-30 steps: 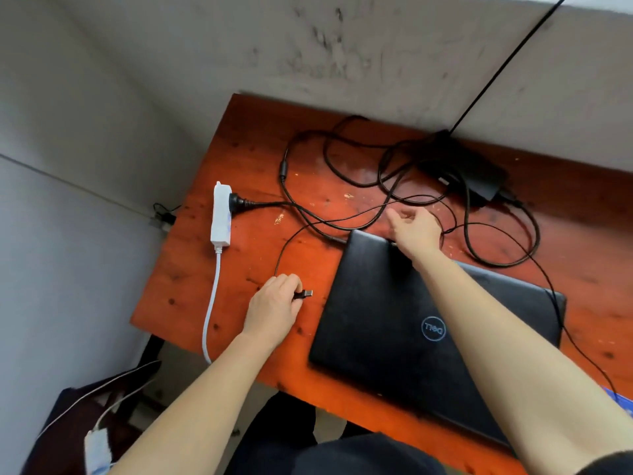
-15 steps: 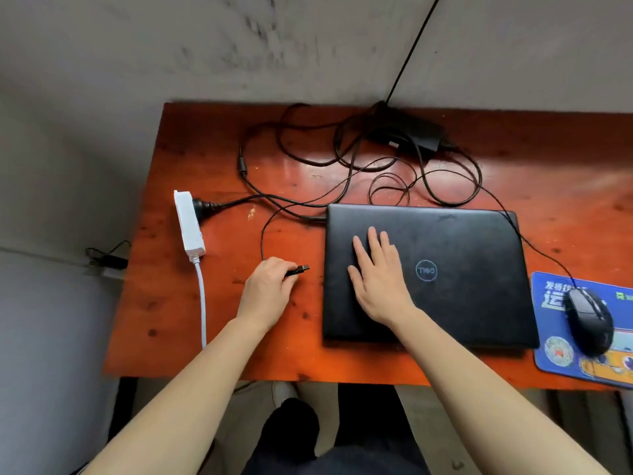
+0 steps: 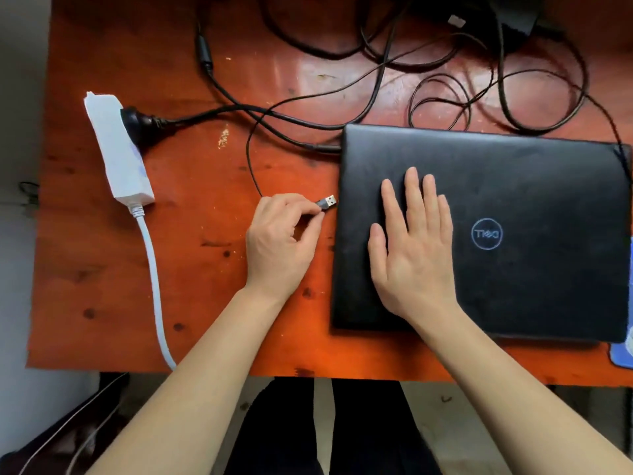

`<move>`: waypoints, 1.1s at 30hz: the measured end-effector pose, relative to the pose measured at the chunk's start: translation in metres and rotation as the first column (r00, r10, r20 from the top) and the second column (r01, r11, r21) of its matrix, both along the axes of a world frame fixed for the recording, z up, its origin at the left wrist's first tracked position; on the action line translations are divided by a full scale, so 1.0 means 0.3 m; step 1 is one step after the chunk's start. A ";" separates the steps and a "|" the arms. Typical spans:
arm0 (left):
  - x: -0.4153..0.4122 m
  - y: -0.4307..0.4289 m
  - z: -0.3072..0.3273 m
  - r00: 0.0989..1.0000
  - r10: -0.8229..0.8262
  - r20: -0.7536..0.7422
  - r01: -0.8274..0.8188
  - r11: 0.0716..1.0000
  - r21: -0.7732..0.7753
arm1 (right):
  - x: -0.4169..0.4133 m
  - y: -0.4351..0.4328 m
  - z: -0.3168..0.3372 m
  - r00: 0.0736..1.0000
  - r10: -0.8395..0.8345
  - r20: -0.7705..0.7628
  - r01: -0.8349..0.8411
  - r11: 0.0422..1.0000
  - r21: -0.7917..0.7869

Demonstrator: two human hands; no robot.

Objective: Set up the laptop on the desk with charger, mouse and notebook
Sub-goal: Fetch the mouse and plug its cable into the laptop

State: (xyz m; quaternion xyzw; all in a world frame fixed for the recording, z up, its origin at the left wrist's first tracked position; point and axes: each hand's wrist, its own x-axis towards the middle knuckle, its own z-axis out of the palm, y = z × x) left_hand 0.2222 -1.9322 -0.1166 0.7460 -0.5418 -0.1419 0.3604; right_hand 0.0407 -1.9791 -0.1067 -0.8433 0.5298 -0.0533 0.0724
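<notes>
Orange-red wood of the desk (image 3: 102,269) is filling the frame, seen closer than half a second ago. The closed black laptop (image 3: 531,269) is lying at centre right. We are keeping our right hand (image 3: 414,248) flat on its lid, fingers straight. Our left hand (image 3: 281,238) is pinching the USB plug (image 3: 327,202) between thumb and forefinger, now just beside the laptop's left edge.

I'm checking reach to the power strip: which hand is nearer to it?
Left. The left hand sits right of the power strip, pinching a USB plug; the right hand lies flat on the closed laptop, farther right.
</notes>
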 end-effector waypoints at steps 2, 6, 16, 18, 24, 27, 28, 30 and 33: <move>0.000 -0.002 -0.018 1.000 -0.001 0.005 0.001 1.000 -0.019 | 0.004 0.001 -0.009 1.000 -0.005 0.019 0.005 1.000 -0.007; 0.000 -0.001 -0.039 1.000 -0.010 0.014 0.010 1.000 -0.011 | 0.006 -0.001 -0.029 0.999 -0.016 0.041 0.017 0.999 -0.039; 0.017 0.003 -0.041 0.993 -0.114 -0.031 0.115 0.993 0.039 | 0.008 0.002 -0.038 0.999 -0.021 0.037 0.023 0.998 -0.062; 0.013 0.003 -0.041 0.994 -0.112 -0.012 0.113 0.993 0.039 | 0.006 0.005 -0.040 0.999 -0.019 0.036 0.021 0.998 -0.065; 0.010 -0.001 -0.044 0.992 -0.075 0.102 0.076 0.997 -0.003 | 0.007 0.005 -0.038 0.999 -0.022 0.037 0.024 0.998 -0.053; 0.009 0.001 -0.048 0.995 -0.067 0.077 0.068 0.998 -0.009 | 0.005 0.005 -0.042 0.999 -0.019 0.040 0.021 0.998 -0.052; 0.010 0.004 -0.048 0.997 -0.059 0.057 0.060 0.998 -0.014 | 0.004 0.005 -0.044 0.999 -0.018 0.042 0.020 0.998 -0.052; 0.014 0.009 -0.046 0.997 -0.069 0.036 0.070 0.997 -0.016 | 0.003 0.002 -0.046 0.999 -0.019 0.050 0.022 0.998 -0.057; 0.020 0.023 -0.041 0.988 -0.143 0.064 0.144 0.989 -0.023 | 0.003 0.003 -0.047 0.998 -0.025 0.062 0.029 0.998 -0.058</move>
